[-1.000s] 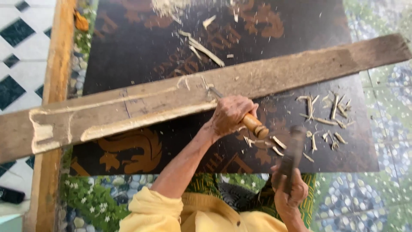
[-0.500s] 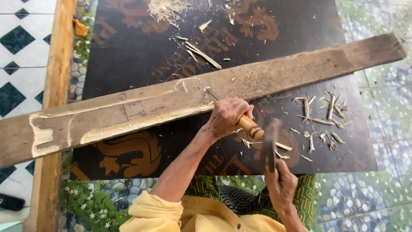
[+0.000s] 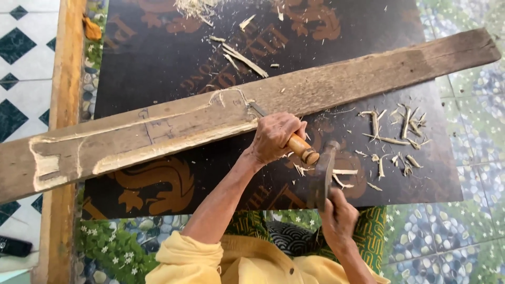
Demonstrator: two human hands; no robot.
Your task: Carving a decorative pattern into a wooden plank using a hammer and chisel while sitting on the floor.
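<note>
— What did the left hand have hold of?

— A chisel. The fingers were wrapped shut round its orange wooden handle, and the metal blade ran up and away from the hand to meet the long weathered plank, right at the near edge of the plank where a curved outline had been cut into the wood.

— And the right hand?

— Closed in a fist round the shaft of a hammer, on the near side of the plank. The dark hammer head sat just beside the butt of the chisel handle; whether they were touching, I could not tell.

— Where did the plank lie?

— Slantwise across a dark board printed with brown ornament, the plank's right end farther from the person than its left. Toward its left end the plank had pale patches where the surface was pared away, and pencil lines marked a shape beside them.

— Anything else round the plank?

— Wood chips were scattered on the dark board near the plank's right half, on the person's side. Longer splinters lay beyond the plank. A light wooden beam ran under the plank's left end. The person wore yellow sleeves.
</note>
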